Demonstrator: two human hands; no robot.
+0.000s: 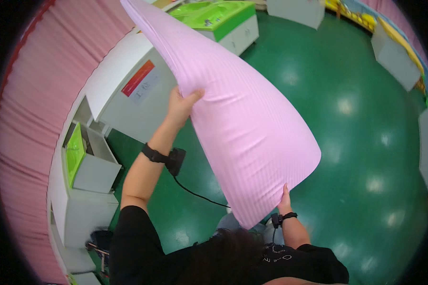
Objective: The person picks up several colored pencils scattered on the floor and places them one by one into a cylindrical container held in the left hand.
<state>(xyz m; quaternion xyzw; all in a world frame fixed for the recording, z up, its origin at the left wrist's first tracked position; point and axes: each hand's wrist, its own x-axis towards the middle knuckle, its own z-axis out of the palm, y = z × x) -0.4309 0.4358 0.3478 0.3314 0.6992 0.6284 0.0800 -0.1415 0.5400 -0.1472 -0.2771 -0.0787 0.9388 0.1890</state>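
A large pink pillow [252, 128] with fine stripes is held up in front of me, slanting from the top left down toward my body. My left hand [181, 107] grips its left edge partway along, thumb lying on the upper face and the other fingers mostly hidden beneath. Closer to me, my right hand [284, 202] holds the near right edge with its thumb on top; its remaining fingers are behind the cloth. Slight creases run across the pillow's surface. A black strap with a small device sits on each wrist, and a cable hangs from the left one.
White cabinets [138, 109] line the left side below a pink curtain [38, 118]. A green-topped play sink unit [228, 26] stands beyond the pillow. Low white units [397, 57] with yellow and blue cloth are at the far right. The floor [347, 156] is shiny green.
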